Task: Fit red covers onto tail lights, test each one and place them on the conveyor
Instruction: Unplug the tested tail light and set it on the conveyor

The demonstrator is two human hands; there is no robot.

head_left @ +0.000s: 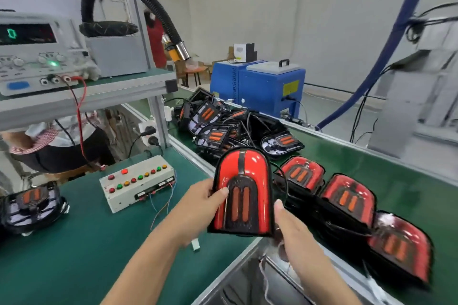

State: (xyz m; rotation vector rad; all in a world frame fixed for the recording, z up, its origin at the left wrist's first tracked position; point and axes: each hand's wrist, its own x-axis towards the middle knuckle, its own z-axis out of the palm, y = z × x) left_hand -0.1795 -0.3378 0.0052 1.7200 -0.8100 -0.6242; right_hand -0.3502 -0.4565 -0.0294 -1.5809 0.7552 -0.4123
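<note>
Red-covered tail light [242,192] between left hand [198,205] and right hand [292,228]; above conveyor [409,190]

The only legible character is a green digit "0" glowing on the dark display [11,33] of the grey power supply [37,57] on the upper shelf. To the right of that green digit, the same display shows faint red figures too dim to read. Well to the right of the power supply, a yellow label [290,87] on the blue machine [270,89] carries print too small to make out.
</note>
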